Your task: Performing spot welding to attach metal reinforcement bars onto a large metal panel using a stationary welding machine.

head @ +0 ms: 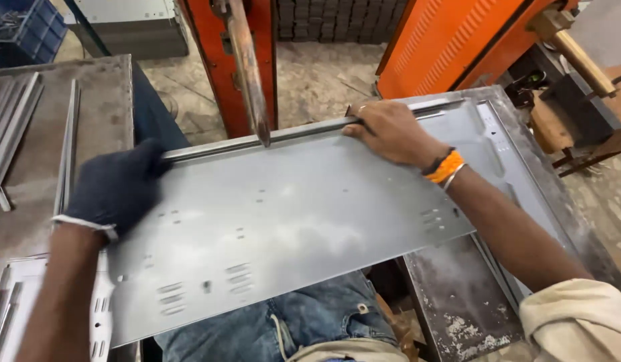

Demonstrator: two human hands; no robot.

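A large grey sheet-metal panel (pixel 283 228) with small slots and holes lies across my lap, tilted up to the right. A narrow metal strip (pixel 303 131) runs along its far edge. My left hand (pixel 116 188), in a dark glove, presses on the panel's left end by the strip. My right hand (pixel 391 131), bare with an orange wristband, pinches the strip against the far edge. A copper-coloured electrode arm (pixel 246 74) of an orange machine comes down with its tip touching the strip between my hands.
A stack of similar panels (pixel 518 167) lies under the right side. A grey metal table (pixel 49 154) with long strips stands at left, with pale slotted panels (pixel 15 302) below it. An orange cabinet (pixel 451 40) and a wooden handle (pixel 578 60) stand at the far right.
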